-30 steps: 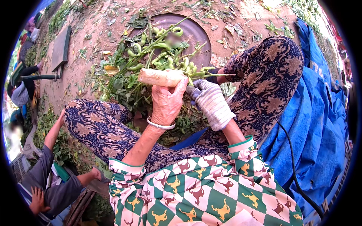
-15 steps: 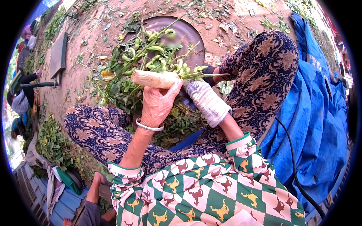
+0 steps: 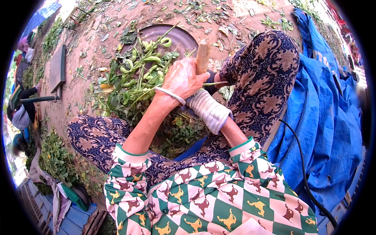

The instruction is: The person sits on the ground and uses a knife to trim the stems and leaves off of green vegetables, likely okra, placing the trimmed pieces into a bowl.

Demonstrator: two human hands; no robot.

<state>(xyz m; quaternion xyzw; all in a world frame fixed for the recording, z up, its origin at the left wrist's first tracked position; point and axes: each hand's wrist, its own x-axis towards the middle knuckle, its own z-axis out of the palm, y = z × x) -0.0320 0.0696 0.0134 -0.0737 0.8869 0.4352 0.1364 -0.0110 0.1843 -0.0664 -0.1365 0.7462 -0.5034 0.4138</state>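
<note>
My bare left hand (image 3: 183,78), with a pale bangle at the wrist, is closed round a short, thick, pale wooden stick (image 3: 203,55). The stick points up and away; its lower end is hidden in the hand. My right hand (image 3: 207,109), in a whitish knitted glove, is just below and right, partly covered by the left. Its fingers are mostly hidden, apparently closed on a bean stalk (image 3: 217,83) whose bare end sticks out to the right. Green bean pods (image 3: 152,59) and leaves spread left of my hands, over a round brown metal pan (image 3: 176,34).
My patterned legs (image 3: 263,74) flank the heap of bean plants (image 3: 176,131). A blue tarpaulin (image 3: 313,129) and a black cable (image 3: 299,152) lie at my right. Far left are a small dark bench (image 3: 58,66) and other people (image 3: 22,111). Leaf scraps litter the ground.
My left hand has moved right across the stalk and turned, so the wooden stick has swung from lying sideways to pointing away. My right hand has shifted slightly nearer and left.
</note>
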